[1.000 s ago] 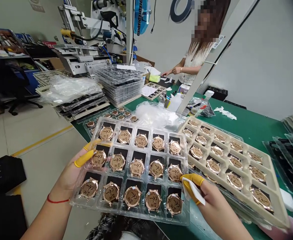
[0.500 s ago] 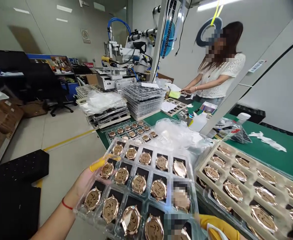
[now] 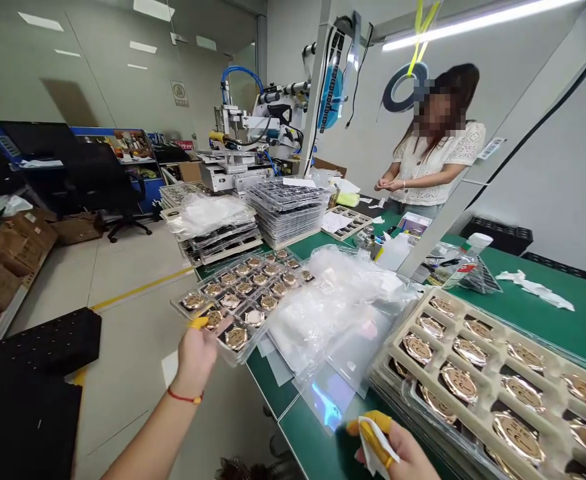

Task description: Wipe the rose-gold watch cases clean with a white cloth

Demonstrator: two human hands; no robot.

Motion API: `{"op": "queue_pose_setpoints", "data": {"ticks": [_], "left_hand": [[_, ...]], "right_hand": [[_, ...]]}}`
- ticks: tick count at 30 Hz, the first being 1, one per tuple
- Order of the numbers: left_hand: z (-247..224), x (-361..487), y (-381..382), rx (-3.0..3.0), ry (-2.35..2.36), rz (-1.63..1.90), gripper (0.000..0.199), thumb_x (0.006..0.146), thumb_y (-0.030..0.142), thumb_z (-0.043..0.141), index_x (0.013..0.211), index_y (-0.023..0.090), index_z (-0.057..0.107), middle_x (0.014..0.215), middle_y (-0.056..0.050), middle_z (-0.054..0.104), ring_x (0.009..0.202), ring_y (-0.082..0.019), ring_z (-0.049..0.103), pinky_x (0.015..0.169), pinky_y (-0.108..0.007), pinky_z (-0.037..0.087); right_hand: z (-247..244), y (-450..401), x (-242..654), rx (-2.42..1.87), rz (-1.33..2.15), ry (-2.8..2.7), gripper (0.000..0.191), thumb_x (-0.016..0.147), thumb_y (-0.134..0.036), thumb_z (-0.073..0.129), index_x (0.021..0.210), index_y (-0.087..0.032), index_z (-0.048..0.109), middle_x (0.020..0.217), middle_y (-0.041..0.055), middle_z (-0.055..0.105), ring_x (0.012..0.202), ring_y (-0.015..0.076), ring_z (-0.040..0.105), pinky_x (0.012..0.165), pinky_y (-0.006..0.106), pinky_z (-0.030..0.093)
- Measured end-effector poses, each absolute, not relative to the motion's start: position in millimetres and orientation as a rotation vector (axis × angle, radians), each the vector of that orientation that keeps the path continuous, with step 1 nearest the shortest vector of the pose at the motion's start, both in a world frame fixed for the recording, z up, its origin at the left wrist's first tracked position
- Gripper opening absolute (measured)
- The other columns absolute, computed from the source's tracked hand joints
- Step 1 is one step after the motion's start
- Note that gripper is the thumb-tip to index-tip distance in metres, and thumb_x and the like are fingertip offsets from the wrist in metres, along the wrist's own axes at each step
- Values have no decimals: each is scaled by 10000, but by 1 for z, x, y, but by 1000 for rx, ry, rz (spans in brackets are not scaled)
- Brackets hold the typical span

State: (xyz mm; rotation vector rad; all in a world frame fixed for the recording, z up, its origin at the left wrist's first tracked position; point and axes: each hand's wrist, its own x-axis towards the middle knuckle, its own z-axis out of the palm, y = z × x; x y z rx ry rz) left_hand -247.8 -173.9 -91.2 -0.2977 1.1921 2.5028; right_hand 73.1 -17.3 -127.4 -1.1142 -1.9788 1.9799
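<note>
My left hand [image 3: 197,357] grips the near left edge of a clear plastic tray [image 3: 180,308], with a yellow finger cot showing at the rim. Rows of rose-gold watch cases [image 3: 236,337] lie in its compartments, marked backs up. This tray is at the table's left edge, over or against another such tray; whether it rests there I cannot tell. Low at the front, my right hand [image 3: 397,440], also in yellow finger cots, is closed on a folded white wipe [image 3: 371,457]. Beside it to the right stands a stack topped by a beige tray [image 3: 425,365] of similar watch cases.
Clear plastic bags and films [image 3: 317,307] cover the middle of the green table [image 3: 293,440]. Behind are tall stacks of trays [image 3: 287,213] and a machine [image 3: 243,147]. A metal post [image 3: 427,243] rises at the right. Across the table stands a person [image 3: 437,160], hands together.
My left hand has carried the tray forward, away from me, towards the tray at the table edge. My right hand has come off the tray, still with the white wipe.
</note>
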Motion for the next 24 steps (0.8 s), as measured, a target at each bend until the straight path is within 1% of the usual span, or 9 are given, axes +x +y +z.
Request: {"op": "queue_pose_setpoints", "data": {"ticks": [3, 5, 8, 11, 15, 18, 21, 23, 24], "left_hand": [[-99, -208, -160, -277, 1146, 2572, 556, 825, -50, 321, 1242, 253, 528, 1024, -35, 684, 908, -145, 690, 884, -366, 565], [-104, -180, -154, -239, 1083, 2523, 491, 890, 13, 335, 1262, 283, 507, 1144, -48, 649, 985, -169, 672, 902, -393, 557], [-105, -150, -147, -154, 920, 2281, 346, 973, 186, 354, 1295, 223, 476, 1239, -120, 601, 1076, -230, 640, 906, -387, 554], [-100, -142, -127, -84, 876, 2081, 353, 995, 273, 335, 1291, 112, 441, 1208, -192, 606, 1092, -233, 633, 890, -325, 557], [-90, -149, -84, 20, 940, 2011, 376, 1012, 272, 215, 1299, 94, 380, 1132, -186, 638, 1016, -175, 665, 857, -277, 558], [-86, -151, -59, 200, 1024, 1868, 440, 1008, 294, 149, 1236, 62, 446, 1058, -197, 663, 934, -186, 688, 808, -299, 571], [-85, -143, -54, 455, 1145, 1652, 484, 993, 360, 225, 1122, 37, 561, 967, -210, 685, 866, -237, 702, 754, -344, 580], [-84, -138, -58, 637, 1275, 1559, 446, 977, 365, 282, 1147, 79, 580, 1005, -186, 690, 923, -252, 690, 783, -361, 570], [-84, -137, -60, 731, 1361, 1529, 408, 965, 355, 326, 1178, 113, 576, 1067, -169, 682, 997, -256, 667, 839, -372, 553]], "right_hand": [[-152, -17, 64, -1109, 2223, -1818, 597, 636, -713, 652, 786, -136, 645, 561, 44, 657, 507, 132, 576, 523, 237, 421], [-157, -18, 62, -1096, 2284, -1727, 571, 630, -694, 675, 769, -143, 628, 537, 28, 646, 479, 111, 552, 501, 219, 407], [-156, -18, 63, -1063, 2306, -1685, 529, 630, -656, 706, 755, -148, 625, 544, 23, 650, 475, 100, 546, 496, 207, 408], [-151, -19, 64, -1038, 2310, -1670, 490, 648, -620, 715, 745, -148, 627, 530, 19, 646, 472, 96, 546, 495, 200, 403], [-145, -22, 65, -1057, 2291, -1610, 456, 633, -586, 736, 725, -153, 629, 585, 18, 657, 509, 108, 575, 502, 206, 415], [-141, -24, 64, -1094, 2263, -1598, 444, 616, -567, 748, 724, -154, 625, 686, 28, 677, 526, 109, 586, 503, 216, 424], [-139, -26, 62, -1159, 2201, -1595, 497, 576, -617, 740, 711, -160, 601, 717, 30, 668, 518, 114, 582, 476, 223, 416], [-141, -27, 62, -1163, 2191, -1607, 532, 562, -651, 728, 714, -160, 590, 717, 30, 661, 514, 113, 579, 471, 225, 415], [-142, -26, 62, -1154, 2198, -1610, 543, 562, -659, 724, 722, -159, 585, 716, 28, 658, 514, 112, 580, 473, 225, 417]]}}
